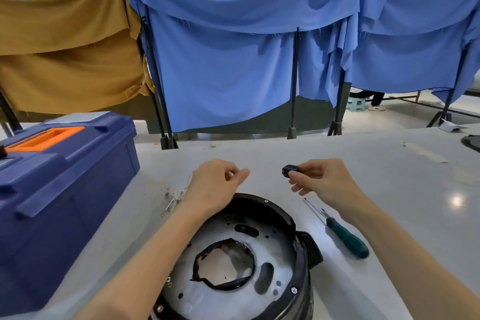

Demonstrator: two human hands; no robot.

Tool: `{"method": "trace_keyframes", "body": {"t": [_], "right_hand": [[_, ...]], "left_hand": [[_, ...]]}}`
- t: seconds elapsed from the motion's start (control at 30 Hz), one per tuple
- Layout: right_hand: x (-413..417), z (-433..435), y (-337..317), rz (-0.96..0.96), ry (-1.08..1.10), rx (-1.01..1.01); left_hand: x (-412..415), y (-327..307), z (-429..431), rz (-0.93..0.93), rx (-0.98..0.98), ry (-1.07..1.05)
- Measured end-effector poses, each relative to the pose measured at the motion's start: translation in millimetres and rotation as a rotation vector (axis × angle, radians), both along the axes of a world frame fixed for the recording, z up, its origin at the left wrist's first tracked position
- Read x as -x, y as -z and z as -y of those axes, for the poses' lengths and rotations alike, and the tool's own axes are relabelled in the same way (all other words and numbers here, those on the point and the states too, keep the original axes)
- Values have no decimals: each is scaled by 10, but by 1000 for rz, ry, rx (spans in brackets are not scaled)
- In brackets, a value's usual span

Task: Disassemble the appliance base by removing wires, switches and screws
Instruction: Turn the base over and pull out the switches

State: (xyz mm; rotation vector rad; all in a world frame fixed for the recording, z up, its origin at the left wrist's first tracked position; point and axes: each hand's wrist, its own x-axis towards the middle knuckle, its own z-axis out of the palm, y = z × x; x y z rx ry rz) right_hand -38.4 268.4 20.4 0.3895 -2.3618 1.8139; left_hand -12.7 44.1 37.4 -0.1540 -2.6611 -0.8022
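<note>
The appliance base lay open side up on the table, at the near edge and under both forearms. The right hand was just beyond the base's far rim, thumb and fingers pinching a small black switch held clear of the base. The left hand hovered over the far left of the rim, fingers loosely curled, with nothing visible in them.

The switch step looked all but done, since the part was already out of the housing. A tangle of white wires lay beyond the base to its left, apparently already pulled. Several screws sat in the rim, not yet removed.

The next move probably called for setting the switch down away from the base. After that, the right hand could take the screwdriver, which lay just right of the base within easy reach. The left hand was well placed to steady the rim.
</note>
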Motion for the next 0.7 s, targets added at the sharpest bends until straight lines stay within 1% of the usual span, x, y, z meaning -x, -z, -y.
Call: {"method": "trace_keyframes", "body": {"t": [0.07, 0.13, 0.23, 0.3, 0.37, 0.53, 0.7], "right_hand": [[197, 57, 84, 48, 13, -103], [390, 166, 177, 54, 15, -238], [639, 336, 306, 37, 28, -454], [769, 412, 384, 30, 19, -555], [857, 464, 460, 34, 13, -614], [936, 501, 540, 3, 89, -769], [893, 401, 496, -35, 129, -714]], "left_hand": [[69, 97, 78, 108, 31, 27], [109, 210, 104, 161, 45, 34], [107, 289, 71, 147, 85, -2], [92, 308, 49, 125, 118, -25], [76, 307, 27, 125, 127, -40], [89, 294, 17, 128, 106, -46], [87, 287, 26, 141, 95, -35]]}}
